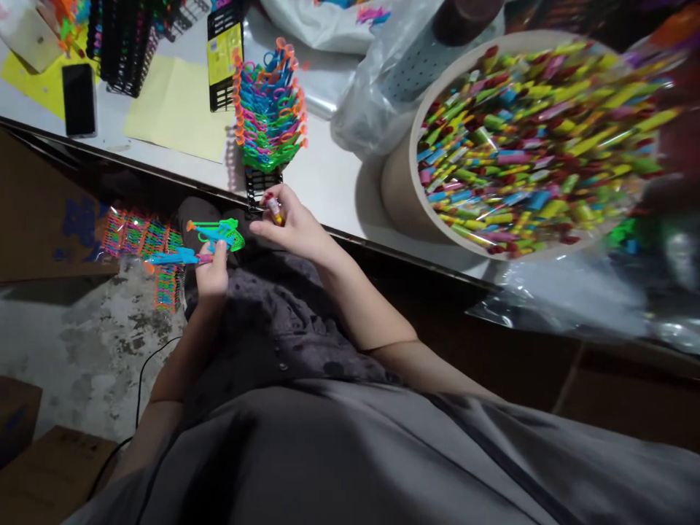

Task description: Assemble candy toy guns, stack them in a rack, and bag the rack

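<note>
My left hand (211, 275) is closed on blue and green plastic toy guns with orange tips. One toy gun (216, 232) points left above my thumb, and a second blue one (173, 257) sticks out below it. My right hand (298, 230) is curled round a small tube (273, 209) with a dark red end and a yellow part, just right of the toy guns and apart from them. Beyond my right hand, at the table's front edge, a pile of colourful toy guns (270, 113) is stacked on a black plastic rack (262, 186).
A large beige tub (398, 191) full of colourful wrapped tubes (525, 153) stands on the white table (322, 171) at right. A phone (79, 100), yellow paper (175, 106) and black racks (123, 44) lie at left. More toy guns (142, 237) lie bundled low beside my lap, near cardboard boxes (55, 474).
</note>
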Motion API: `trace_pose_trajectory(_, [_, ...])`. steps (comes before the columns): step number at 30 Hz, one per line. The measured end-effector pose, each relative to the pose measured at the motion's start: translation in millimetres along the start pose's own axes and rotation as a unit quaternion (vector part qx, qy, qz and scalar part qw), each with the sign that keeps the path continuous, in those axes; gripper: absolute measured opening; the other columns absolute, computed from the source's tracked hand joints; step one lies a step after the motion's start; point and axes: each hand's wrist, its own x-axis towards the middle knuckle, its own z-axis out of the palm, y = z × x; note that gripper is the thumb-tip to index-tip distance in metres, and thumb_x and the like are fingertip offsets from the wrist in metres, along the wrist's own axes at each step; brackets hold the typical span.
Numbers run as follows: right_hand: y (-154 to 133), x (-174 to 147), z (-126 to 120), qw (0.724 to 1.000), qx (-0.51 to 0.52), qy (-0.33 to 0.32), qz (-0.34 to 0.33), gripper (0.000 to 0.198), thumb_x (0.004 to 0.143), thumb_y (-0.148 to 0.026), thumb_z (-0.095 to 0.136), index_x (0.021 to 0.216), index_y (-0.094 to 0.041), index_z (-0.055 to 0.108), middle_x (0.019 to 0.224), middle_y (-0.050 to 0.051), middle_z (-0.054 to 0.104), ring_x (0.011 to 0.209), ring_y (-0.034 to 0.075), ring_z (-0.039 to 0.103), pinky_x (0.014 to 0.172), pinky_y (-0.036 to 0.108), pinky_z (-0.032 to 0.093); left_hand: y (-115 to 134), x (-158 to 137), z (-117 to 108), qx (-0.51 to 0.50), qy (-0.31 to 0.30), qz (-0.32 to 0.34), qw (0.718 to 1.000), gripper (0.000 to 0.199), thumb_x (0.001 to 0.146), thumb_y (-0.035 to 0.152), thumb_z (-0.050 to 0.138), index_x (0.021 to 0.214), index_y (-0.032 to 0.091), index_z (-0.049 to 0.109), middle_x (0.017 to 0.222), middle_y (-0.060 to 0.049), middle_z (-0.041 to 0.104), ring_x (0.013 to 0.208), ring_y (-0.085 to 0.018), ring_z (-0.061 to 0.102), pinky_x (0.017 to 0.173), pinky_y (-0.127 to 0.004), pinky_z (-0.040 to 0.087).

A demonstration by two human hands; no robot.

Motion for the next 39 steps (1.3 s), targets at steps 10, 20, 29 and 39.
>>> trace_pose_trajectory(10, [20.5,-12.1,7.6,0.998,-0.057,0.008,0.001,0.045,0.082,-0.063,0.052,0.094,-0.02,0.05,0.08,0.001,0.057,0.073,0.013,0.054,0.068,0.027,0.047,3.0,-3.8,8.1,-0.117,-0.041,-0.017,0.992,0.048,0.073,0.056,0.068,0.094,0.015,0.057,0.092,-0.009,0.069,0.107,-0.024,0.064,0.097,-0.042,0.05])
trace_pose_trajectory(20, [26.2,-13.5,16.1,0.987,-0.11,0.121,-0.006,0.032,0.08,-0.048,0.06,0.093,-0.02,0.055,0.088,0.003,0.062,0.074,0.013,0.055,0.068,0.027,0.046,1.1,2.2,12.8,-0.141,-0.071,-0.043,0.987,0.049,0.07,0.058,0.07,0.092,0.016,0.058,0.088,-0.007,0.07,0.101,-0.024,0.066,0.095,-0.042,0.051])
trace_pose_trajectory(29, [31.3,-14.1,18.6,0.983,-0.142,0.113,-0.017,0.033,0.081,-0.051,0.06,0.093,-0.02,0.055,0.086,0.003,0.062,0.07,0.012,0.054,0.064,0.026,0.045,2.1,3.0,12.4,-0.162,-0.069,-0.066,0.982,0.048,0.072,0.055,0.069,0.094,0.014,0.058,0.09,-0.008,0.07,0.102,-0.025,0.066,0.093,-0.045,0.053])
trace_pose_trajectory(39, [22.6,-17.7,3.1,0.978,-0.201,0.035,-0.035,0.023,0.081,-0.04,0.061,0.091,-0.019,0.058,0.089,0.005,0.067,0.069,0.013,0.058,0.065,0.027,0.048,2.3,7.7,8.5,-0.138,-0.109,-0.095,0.98,0.042,0.074,0.05,0.07,0.092,0.014,0.059,0.086,-0.007,0.07,0.095,-0.023,0.068,0.089,-0.044,0.055])
